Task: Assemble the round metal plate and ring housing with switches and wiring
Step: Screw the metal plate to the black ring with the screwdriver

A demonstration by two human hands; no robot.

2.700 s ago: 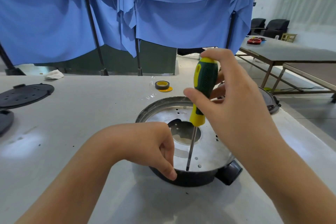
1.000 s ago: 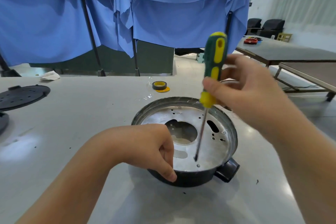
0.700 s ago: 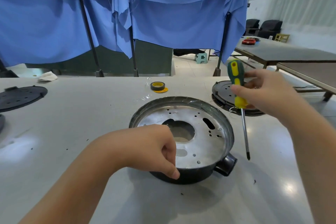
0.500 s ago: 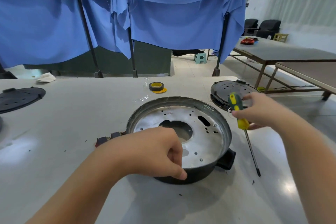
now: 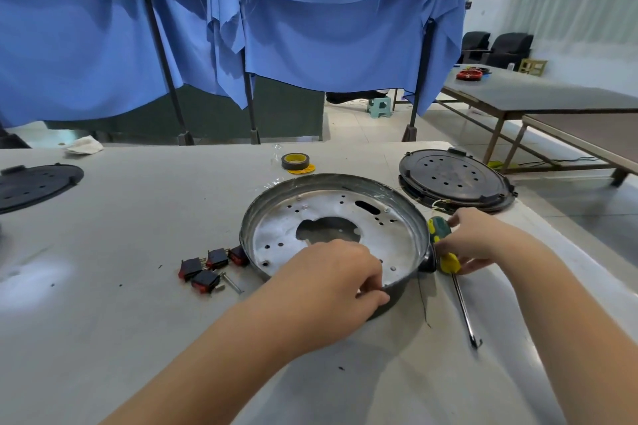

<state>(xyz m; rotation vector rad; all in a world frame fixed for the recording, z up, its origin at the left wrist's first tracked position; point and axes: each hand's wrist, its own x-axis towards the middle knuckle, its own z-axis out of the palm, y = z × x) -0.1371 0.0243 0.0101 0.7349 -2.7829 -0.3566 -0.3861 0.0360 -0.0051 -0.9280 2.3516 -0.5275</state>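
The ring housing point(image 5: 336, 238) sits mid-table point(image 5: 138, 252), no readable writing on it. Left hand point(image 5: 331, 281) pinches its six-o'clock rim; right hand point(image 5: 473, 240) grasps the screwdriver point(image 5: 448, 260) at three o'clock. Switches point(image 5: 210, 267) lie at nine o'clock.

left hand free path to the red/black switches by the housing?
Probably yes. The switches lie in the open on the table, just left of the ring housing, with nothing over them. But the left hand is gripping the housing's near rim, so it must let go first.
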